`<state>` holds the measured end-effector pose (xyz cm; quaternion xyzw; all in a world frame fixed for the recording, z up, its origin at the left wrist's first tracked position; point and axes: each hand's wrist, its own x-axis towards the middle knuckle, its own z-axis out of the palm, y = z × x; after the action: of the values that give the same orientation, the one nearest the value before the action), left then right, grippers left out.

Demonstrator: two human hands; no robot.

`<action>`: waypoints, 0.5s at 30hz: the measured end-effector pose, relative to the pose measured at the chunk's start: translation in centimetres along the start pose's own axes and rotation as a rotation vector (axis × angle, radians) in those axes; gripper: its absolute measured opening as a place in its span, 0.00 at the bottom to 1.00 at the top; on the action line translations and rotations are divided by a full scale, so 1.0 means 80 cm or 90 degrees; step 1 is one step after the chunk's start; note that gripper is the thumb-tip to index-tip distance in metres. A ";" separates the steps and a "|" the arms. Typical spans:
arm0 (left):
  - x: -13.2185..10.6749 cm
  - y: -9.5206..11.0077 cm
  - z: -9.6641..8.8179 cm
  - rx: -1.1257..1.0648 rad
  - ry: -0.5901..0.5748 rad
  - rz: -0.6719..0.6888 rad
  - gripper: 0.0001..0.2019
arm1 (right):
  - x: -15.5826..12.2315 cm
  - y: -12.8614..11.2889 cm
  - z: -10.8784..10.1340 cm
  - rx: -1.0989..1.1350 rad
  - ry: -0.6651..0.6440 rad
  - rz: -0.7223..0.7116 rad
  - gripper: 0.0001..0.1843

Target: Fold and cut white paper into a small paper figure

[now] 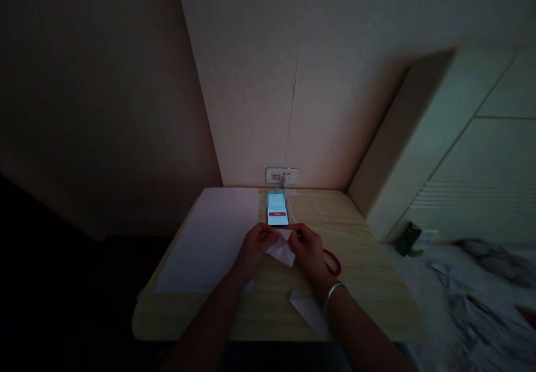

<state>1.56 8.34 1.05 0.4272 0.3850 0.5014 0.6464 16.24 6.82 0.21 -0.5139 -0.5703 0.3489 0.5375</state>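
Both hands hold a small folded piece of white paper (281, 250) over the middle of the table, just in front of a lit phone (277, 209). My left hand (256, 247) pinches its left side, fingers closed. On the other side my right hand (306, 247) grips the paper between thumb and fingers. Creases cross the paper's surface. A red loop, seemingly a scissors handle (333, 262), pokes out beside my right hand; the rest of it is hidden. Another folded paper piece (307, 309) lies near the front edge, partly under my right forearm.
A large white sheet (209, 232) covers the left of the wooden table (368, 282). Thin paper strips (320, 211) lie at the back right. A wall socket (281, 175) with a plug is behind the phone. To the right is a bed (439, 288) with things on it.
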 end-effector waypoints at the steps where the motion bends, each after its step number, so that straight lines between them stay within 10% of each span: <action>1: 0.000 0.000 0.000 -0.002 -0.002 0.000 0.15 | 0.000 0.000 0.000 -0.001 -0.010 -0.007 0.09; 15: -0.003 -0.001 -0.007 0.055 0.014 0.079 0.11 | -0.004 -0.009 -0.007 -0.039 -0.133 -0.169 0.14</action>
<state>1.04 8.18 0.85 0.4721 0.3864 0.5283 0.5905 16.58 6.26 0.89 -0.4109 -0.6965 0.3087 0.5007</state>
